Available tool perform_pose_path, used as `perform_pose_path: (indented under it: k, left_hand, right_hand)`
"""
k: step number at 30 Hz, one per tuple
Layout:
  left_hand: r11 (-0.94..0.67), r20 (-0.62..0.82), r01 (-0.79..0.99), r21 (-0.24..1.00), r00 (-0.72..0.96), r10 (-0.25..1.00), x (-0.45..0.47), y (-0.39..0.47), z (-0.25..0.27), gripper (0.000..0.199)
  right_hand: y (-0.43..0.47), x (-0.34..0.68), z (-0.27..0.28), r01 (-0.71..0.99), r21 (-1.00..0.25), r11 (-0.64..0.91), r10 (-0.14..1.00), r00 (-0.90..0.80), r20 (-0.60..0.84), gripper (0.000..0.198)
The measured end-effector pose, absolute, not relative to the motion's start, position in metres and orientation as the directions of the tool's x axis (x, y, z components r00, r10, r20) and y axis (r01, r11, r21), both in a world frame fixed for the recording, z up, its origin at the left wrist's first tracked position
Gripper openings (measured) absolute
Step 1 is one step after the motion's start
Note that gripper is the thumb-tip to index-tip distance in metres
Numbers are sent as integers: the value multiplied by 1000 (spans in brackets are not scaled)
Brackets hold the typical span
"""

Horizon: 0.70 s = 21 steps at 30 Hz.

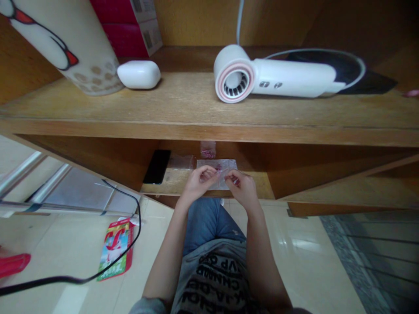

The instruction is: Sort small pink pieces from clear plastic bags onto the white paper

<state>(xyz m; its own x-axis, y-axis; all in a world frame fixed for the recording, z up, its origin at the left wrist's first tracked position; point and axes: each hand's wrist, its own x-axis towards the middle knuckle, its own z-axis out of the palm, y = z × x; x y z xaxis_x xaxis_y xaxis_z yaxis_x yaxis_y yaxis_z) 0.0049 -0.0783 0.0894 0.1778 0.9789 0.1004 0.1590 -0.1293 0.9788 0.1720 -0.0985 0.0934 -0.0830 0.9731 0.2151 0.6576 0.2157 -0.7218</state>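
Note:
My left hand [200, 181] and my right hand [242, 186] are close together over the lower shelf, fingers closed in pinches. Between them stretches a small clear plastic bag [221, 175], its edges hard to make out. Beneath the hands lies a white patterned sheet [231, 164], with some small pinkish bits near its middle. Just behind it is a small clear packet of pink beads [208, 150]. Another flat clear bag [181, 162] rests to the left of the sheet, beside a black phone [157, 167].
On the upper shelf [183, 109] lie a white handheld dryer-like device [288, 78] with a cord, a white earbud case [139, 74], a large patterned cup [81, 52] and red boxes [126, 37]. A black cable [139, 218] hangs at left above a colourful packet [114, 248].

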Motion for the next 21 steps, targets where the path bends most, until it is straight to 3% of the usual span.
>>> perform_pose_path:
  k: [3, 6, 9, 13, 17, 21]
  left_hand:
    - [32, -26, -110, 993, 51, 998, 11, -80, 74, 38]
    - [284, -254, -283, 916, 137, 957, 18, -83, 53, 50]
    - [382, -319, -394, 836, 217, 923, 23, -87, 41, 46]
    - [349, -328, -515, 783, 134, 935, 20, -85, 44, 40]
    - [262, -296, -510, 820, 15, 955, 12, -77, 55, 42]
    - [147, -211, -452, 880, -95, 973, 9, -70, 60, 44]
  right_hand:
    - [-102, 172, 102, 536, -799, 272, 962, -144, 231, 15]
    - [-104, 171, 106, 390, -875, 288, 955, -181, 234, 19]
    - [-103, 170, 104, 311, -912, 268, 958, -188, 218, 22]
    - [-100, 176, 96, 361, -901, 240, 970, -130, 207, 23]
    - [-94, 181, 83, 479, -857, 189, 981, -52, 188, 21]
    - [-89, 179, 73, 390, -909, 144, 978, 86, 192, 19]
